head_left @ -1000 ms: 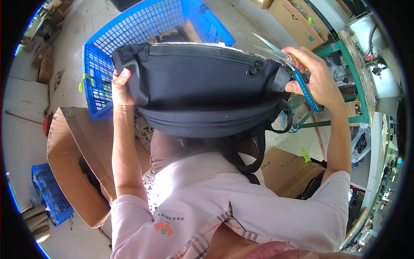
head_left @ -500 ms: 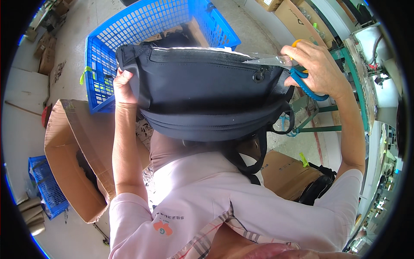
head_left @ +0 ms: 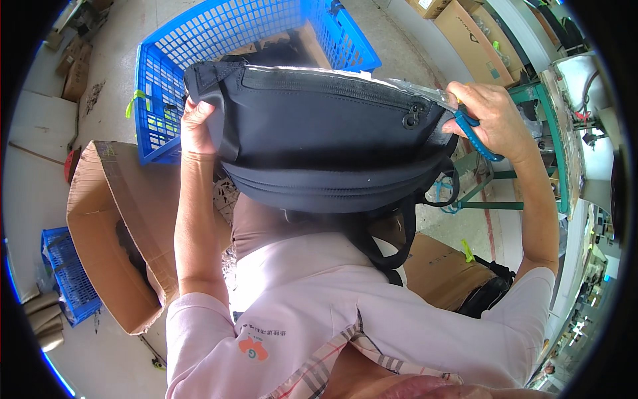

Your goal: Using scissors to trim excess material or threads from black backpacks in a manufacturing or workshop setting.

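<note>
I hold a black backpack point(head_left: 325, 143) up in front of me, its zipped front pocket facing me and its straps hanging down at the lower right. My left hand point(head_left: 198, 126) grips the bag's left edge. My right hand point(head_left: 488, 113) grips the right edge together with a pair of blue-handled scissors point(head_left: 475, 136). A clear plastic sheet point(head_left: 412, 86) shows along the bag's top edge.
A large blue plastic crate point(head_left: 219, 40) stands on the floor behind the bag. An open brown cardboard box point(head_left: 113, 226) lies at my left, a small blue crate point(head_left: 66, 279) beyond it. A green metal frame point(head_left: 525, 166) and cardboard boxes point(head_left: 465, 33) stand at right.
Both hands have shifted the backpack slightly down and toward me; the grips on both edges stay the same.
</note>
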Tool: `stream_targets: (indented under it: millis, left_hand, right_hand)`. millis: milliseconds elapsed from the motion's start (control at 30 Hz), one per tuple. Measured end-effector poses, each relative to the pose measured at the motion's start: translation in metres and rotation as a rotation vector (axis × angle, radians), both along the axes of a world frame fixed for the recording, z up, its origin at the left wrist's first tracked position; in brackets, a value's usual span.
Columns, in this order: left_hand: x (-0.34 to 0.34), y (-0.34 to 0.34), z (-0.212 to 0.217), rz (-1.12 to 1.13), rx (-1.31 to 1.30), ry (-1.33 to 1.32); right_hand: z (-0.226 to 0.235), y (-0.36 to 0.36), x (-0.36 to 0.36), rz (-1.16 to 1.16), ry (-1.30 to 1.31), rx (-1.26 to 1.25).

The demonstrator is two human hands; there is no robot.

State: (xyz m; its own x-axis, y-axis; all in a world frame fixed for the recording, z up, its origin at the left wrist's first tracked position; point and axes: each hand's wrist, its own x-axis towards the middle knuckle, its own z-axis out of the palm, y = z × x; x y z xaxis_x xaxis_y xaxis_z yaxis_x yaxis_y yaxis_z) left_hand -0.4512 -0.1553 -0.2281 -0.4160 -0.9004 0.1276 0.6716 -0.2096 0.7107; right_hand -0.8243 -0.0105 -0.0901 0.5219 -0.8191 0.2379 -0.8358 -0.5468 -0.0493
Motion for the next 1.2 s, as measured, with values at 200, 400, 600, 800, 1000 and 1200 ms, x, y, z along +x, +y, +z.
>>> stream_targets:
  millis: [200,400,600,800,1000,1200]
  left_hand:
    - [-0.001,0.003,0.003,-0.004,-0.058,0.017]
    - [0.002,0.005,0.001,-0.027,-0.049,0.045]
    - [0.012,0.007,-0.008,0.082,-0.003,-0.001]
    - [0.010,0.013,0.000,0.077,-0.053,0.013]
    - [0.019,0.010,-0.011,0.049,-0.034,0.051]
    - [0.019,0.015,-0.011,0.060,-0.027,0.078]
  right_hand:
    - [0.013,0.002,0.012,-0.150,-0.164,0.200]
    - [0.017,-0.013,0.020,-0.031,-0.069,0.205]
    - [0.013,-0.015,0.025,-0.018,-0.096,0.292]
    - [0.015,-0.009,0.032,-0.039,-0.088,0.245]
    - [0.021,-0.009,0.040,-0.039,-0.115,0.261]
    - [0.018,-0.010,0.041,0.001,-0.093,0.271]
